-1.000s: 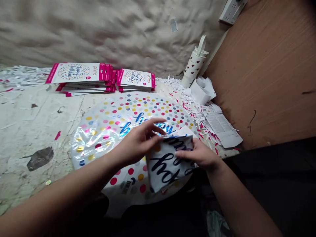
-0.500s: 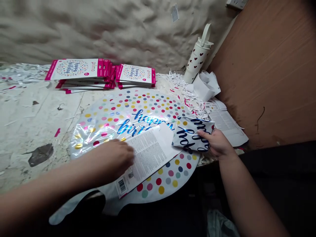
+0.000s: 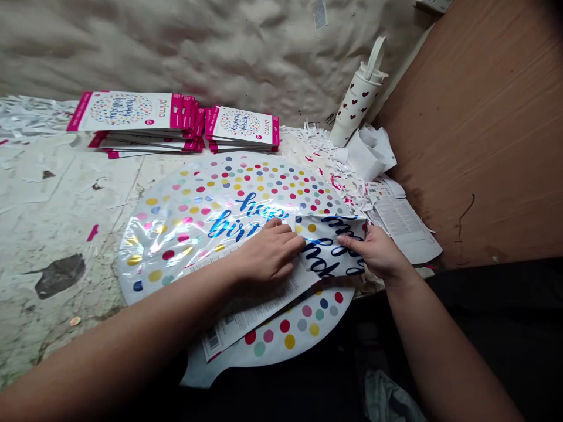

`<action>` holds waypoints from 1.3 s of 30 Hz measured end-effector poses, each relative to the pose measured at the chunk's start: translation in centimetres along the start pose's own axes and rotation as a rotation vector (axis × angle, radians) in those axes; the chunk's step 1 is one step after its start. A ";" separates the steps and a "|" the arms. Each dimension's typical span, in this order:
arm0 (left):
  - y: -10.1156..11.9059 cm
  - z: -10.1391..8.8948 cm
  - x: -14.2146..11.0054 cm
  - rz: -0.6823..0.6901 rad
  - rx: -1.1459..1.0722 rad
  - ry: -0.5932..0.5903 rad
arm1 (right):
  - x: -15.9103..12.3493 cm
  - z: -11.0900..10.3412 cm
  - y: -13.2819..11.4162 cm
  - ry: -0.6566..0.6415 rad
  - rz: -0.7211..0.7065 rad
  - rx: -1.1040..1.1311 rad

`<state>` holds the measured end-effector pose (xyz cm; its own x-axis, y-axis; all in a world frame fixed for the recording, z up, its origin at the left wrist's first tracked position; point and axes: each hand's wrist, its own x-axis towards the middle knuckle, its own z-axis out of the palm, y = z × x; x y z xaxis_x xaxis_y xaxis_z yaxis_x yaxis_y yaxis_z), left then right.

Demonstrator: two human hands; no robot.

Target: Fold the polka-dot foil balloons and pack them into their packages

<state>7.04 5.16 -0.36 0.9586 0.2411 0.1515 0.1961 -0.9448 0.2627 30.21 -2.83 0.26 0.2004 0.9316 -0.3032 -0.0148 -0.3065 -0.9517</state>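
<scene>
A large foil balloon [image 3: 285, 326] with coloured dots and blue "happy birthday" lettering lies flat on the table. On top of it, tilted, rests a white printed paper envelope [image 3: 246, 319] with a barcode at its lower end. My left hand [image 3: 272, 249] lies over the envelope's upper end, fingers curled in on its edge; the fingertips are partly hidden. From the right, my right hand [image 3: 383, 253] pinches a folded foil balloon [image 3: 328, 249], thumb on top. This folded balloon's left end meets the envelope's mouth beside my left fingers; how far it goes in is hidden.
Two stacks of pink-and-white balloon packets, a left stack [image 3: 125, 111] and a right stack [image 3: 244, 124], stand at the back. A white bottle with hearts [image 3: 358, 102], a paper roll [image 3: 367, 155], paper shreds [image 3: 308, 143] and printed sheets [image 3: 402, 220] lie near the brown panel [image 3: 475, 129].
My left hand has moved right and up along the envelope to its upper end. My right hand has brought the folded balloon slightly left, against the envelope. The view has shifted a little.
</scene>
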 end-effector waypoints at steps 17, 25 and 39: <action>0.8 -0.1 0.1 0.050 0.133 0.045 | 3.0 2.0 -1.9 -0.134 0.145 0.062; 0.5 -0.3 -0.1 0.027 0.098 0.098 | 2.7 3.8 -2.5 -0.052 0.031 -0.146; 0.5 -0.6 -0.5 -0.025 0.058 0.113 | 1.9 6.5 -2.1 -0.398 0.063 -0.346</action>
<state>6.55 4.67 0.27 0.9243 0.2856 0.2531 0.2347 -0.9484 0.2131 24.23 0.88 1.39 -0.1784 0.8907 -0.4181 0.3228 -0.3485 -0.8800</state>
